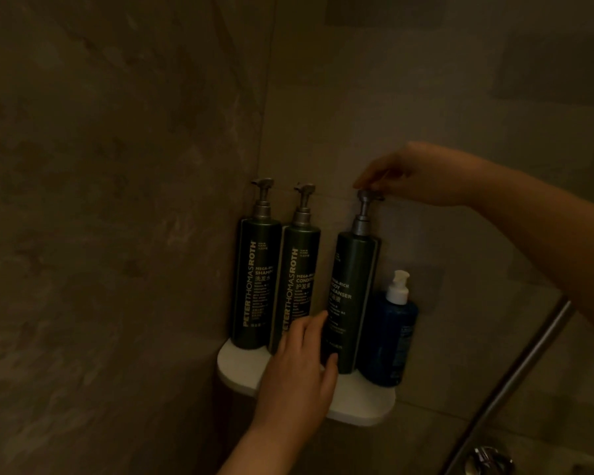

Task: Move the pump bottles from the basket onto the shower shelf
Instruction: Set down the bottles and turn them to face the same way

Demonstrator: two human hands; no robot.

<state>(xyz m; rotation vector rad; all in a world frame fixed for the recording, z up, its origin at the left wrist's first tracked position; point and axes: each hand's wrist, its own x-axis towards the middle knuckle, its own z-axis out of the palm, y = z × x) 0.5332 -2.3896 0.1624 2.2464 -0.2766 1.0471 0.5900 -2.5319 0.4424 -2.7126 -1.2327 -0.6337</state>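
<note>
Three tall dark green pump bottles stand upright on the white corner shelf (357, 411): shampoo (256, 286) at the left, conditioner (300, 286) in the middle, body cleanser (352, 296) to the right. My right hand (422, 176) pinches the grey pump head of the body cleanser from above. My left hand (299, 371) rests its fingers and thumb against the lower part of the same bottle. A smaller blue bottle (390, 341) with a white pump stands at the shelf's right end. No basket is in view.
Dim stone-tiled walls meet in the corner behind the shelf. A metal rail (515, 371) runs diagonally at the lower right, with a chrome fitting (491, 459) at the bottom edge.
</note>
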